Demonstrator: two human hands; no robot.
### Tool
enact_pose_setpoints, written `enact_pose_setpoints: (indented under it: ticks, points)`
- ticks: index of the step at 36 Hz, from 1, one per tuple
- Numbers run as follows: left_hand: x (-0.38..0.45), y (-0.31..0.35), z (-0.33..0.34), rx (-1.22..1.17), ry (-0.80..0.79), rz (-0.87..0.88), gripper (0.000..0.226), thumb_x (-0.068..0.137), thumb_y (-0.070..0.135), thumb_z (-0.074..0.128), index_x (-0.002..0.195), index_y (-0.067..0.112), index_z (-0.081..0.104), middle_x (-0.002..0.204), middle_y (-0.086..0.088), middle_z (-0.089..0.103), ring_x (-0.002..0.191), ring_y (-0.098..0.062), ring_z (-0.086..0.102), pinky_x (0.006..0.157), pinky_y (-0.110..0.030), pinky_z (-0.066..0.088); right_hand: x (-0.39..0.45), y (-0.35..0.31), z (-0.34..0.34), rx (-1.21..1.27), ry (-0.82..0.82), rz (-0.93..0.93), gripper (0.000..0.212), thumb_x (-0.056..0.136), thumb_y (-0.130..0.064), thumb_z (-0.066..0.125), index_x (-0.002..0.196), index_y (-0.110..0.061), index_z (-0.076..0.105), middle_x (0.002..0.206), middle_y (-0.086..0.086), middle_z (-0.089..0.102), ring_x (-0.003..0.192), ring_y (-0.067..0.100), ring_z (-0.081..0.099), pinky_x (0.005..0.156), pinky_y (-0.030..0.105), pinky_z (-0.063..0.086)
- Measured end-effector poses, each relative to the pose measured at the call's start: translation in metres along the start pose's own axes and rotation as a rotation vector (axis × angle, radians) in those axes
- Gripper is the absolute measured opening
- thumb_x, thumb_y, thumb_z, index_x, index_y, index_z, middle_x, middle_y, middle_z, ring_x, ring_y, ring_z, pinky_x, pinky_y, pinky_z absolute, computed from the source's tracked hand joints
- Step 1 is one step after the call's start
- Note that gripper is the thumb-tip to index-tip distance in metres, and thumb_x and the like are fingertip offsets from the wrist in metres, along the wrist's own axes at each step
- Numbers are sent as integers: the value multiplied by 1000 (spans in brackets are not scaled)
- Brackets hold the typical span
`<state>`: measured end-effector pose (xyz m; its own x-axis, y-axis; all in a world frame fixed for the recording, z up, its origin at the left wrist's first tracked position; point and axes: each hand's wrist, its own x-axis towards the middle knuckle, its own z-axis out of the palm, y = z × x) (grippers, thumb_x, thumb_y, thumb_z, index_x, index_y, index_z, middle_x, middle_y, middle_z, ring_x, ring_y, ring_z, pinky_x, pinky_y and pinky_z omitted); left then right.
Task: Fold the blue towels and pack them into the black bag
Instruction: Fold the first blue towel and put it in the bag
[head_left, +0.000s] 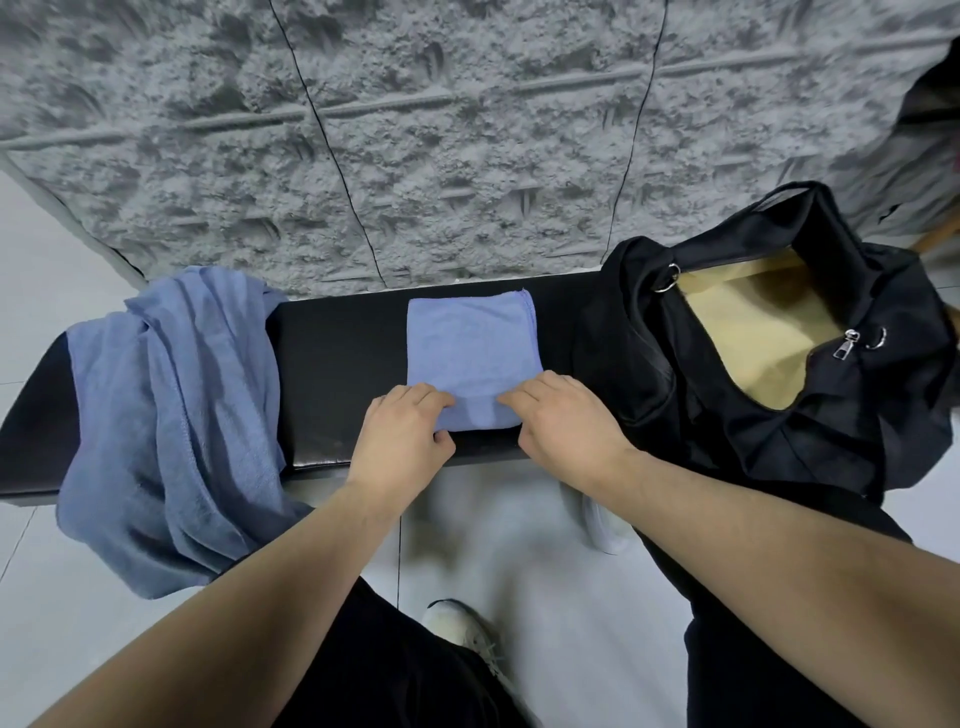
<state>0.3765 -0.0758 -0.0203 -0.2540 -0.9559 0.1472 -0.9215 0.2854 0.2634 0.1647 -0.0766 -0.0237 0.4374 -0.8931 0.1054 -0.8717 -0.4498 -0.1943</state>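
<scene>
A folded blue towel (470, 348) lies as a neat rectangle on the middle of the black bench (337, 364). My left hand (402, 434) grips its near left corner, fingers on top and thumb at the edge. At the near right corner my right hand (566, 423) grips the same towel. Loose and unfolded, a second blue towel (171, 415) is draped over the bench's left end and hangs down toward the floor. The black bag (727, 405) stands on the bench's right end, unzipped, showing a tan lining (753, 332).
A grey rough-textured wall (415, 156) rises right behind the bench. Pale floor tiles (545, 597) lie below, with my black trousers and white shoes near the bench's front edge. Dark fabric shows at the far right.
</scene>
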Motion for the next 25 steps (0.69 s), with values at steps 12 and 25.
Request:
enact_pose_setpoints:
  ticks: [12,25]
  points:
    - [-6,9,-8,-160,-132,-103,35,88,16,59,121,16,68,108,0,64,95,-23,53,78,-26,41,-11,0,-12,159,-33,83,33,90,-11,46,122,-12,53,100,5,63,98,25,50,80,28,33]
    - [6,8,0,-172,-193,-232,36,96,21,40,125,27,60,110,13,45,111,-14,32,85,-26,14,1,3,-10,242,-46,230,29,94,-18,46,118,-17,63,118,-3,55,106,20,45,95,35,40]
